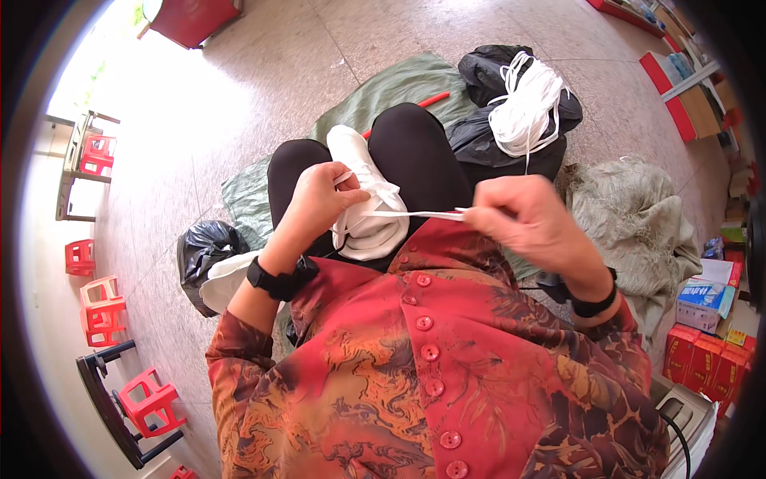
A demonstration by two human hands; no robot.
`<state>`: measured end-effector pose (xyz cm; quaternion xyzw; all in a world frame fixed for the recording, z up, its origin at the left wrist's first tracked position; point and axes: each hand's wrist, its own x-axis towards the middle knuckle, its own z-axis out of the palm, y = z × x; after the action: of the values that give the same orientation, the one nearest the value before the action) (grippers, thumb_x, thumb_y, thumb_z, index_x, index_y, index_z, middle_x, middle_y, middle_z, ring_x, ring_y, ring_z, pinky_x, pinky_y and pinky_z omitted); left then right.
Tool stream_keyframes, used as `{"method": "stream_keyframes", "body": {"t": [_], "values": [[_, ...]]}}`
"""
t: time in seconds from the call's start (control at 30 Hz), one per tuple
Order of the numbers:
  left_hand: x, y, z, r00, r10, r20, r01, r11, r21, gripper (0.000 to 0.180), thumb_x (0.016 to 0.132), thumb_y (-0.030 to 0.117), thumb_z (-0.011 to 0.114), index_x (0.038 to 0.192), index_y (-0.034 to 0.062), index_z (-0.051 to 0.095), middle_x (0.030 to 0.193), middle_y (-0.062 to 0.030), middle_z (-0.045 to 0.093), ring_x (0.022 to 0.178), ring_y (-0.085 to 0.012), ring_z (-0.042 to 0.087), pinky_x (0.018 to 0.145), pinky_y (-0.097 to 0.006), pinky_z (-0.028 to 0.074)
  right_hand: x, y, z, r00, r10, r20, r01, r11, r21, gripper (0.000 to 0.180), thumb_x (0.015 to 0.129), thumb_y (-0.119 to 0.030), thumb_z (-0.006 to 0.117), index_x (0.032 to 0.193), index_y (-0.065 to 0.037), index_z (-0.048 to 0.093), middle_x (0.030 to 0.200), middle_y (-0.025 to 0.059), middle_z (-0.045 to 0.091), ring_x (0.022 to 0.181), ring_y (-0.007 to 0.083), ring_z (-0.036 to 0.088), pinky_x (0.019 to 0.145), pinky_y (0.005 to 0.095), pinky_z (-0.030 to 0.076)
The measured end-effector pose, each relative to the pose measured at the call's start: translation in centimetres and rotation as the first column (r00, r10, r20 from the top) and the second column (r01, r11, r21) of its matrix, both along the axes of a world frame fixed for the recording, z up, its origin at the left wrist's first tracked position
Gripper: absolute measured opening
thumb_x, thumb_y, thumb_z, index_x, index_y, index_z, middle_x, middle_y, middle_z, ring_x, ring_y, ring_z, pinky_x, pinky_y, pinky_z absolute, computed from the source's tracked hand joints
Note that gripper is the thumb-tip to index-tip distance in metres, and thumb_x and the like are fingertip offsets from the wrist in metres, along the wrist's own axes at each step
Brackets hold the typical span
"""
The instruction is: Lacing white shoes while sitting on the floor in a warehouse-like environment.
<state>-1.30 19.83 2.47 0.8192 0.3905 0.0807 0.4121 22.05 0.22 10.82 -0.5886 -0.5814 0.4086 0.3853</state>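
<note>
A white shoe (369,227) lies in my lap between my knees, its toe pointing away from me. White lace runs through its upper. At the shoe's left side my left hand (323,194) is closed in a pinch, with a bit of white lace showing at the fingertips. My right hand (523,221), out to the right, is closed on the end of a white shoelace (415,214). That lace stretches taut and nearly level from the shoe to the right fingers. What lies inside the right fist is hidden.
A bundle of white laces (531,104) rests on a black plastic bag (479,140) beyond my right knee. Another white shoe (227,279) sits by a black bag (209,243) at left. A green woven sheet (351,100) and a rough sack (630,215) lie on the floor.
</note>
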Motion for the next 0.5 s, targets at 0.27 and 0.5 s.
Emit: {"method": "stream_keyframes", "body": {"t": [0.27,0.5], "values": [[1.5,0.9,0.7,1.0,0.006,-0.023,0.011,0.744,0.668,0.009,0.079,0.008,0.058,0.083,0.0007,0.062,0.083,-0.0194,0.063,0.08,-0.0393,0.064,0.074,-0.048,0.05,-6.2,4.2,-8.2,0.958,0.267,0.109,-0.286,0.925,0.249,0.018,0.087,-0.008,0.058,0.101,0.004,0.056,0.086,0.0245,0.062,0.082,0.0408,0.063,0.073,0.0477,0.048],[1.1,3.4,2.1,0.997,0.006,-0.074,-0.035,0.917,-0.397,0.014,0.09,0.013,0.059,0.082,0.0015,0.064,0.069,-0.0042,0.064,0.051,-0.0124,0.055,0.047,-0.026,0.041,-9.9,6.8,-10.2,0.88,0.308,0.36,-0.336,0.942,0.016,0.047,0.088,-0.012,0.059,0.124,0.007,0.036,0.075,0.0276,0.063,0.073,0.0469,0.064,0.065,0.0537,0.05]]}}
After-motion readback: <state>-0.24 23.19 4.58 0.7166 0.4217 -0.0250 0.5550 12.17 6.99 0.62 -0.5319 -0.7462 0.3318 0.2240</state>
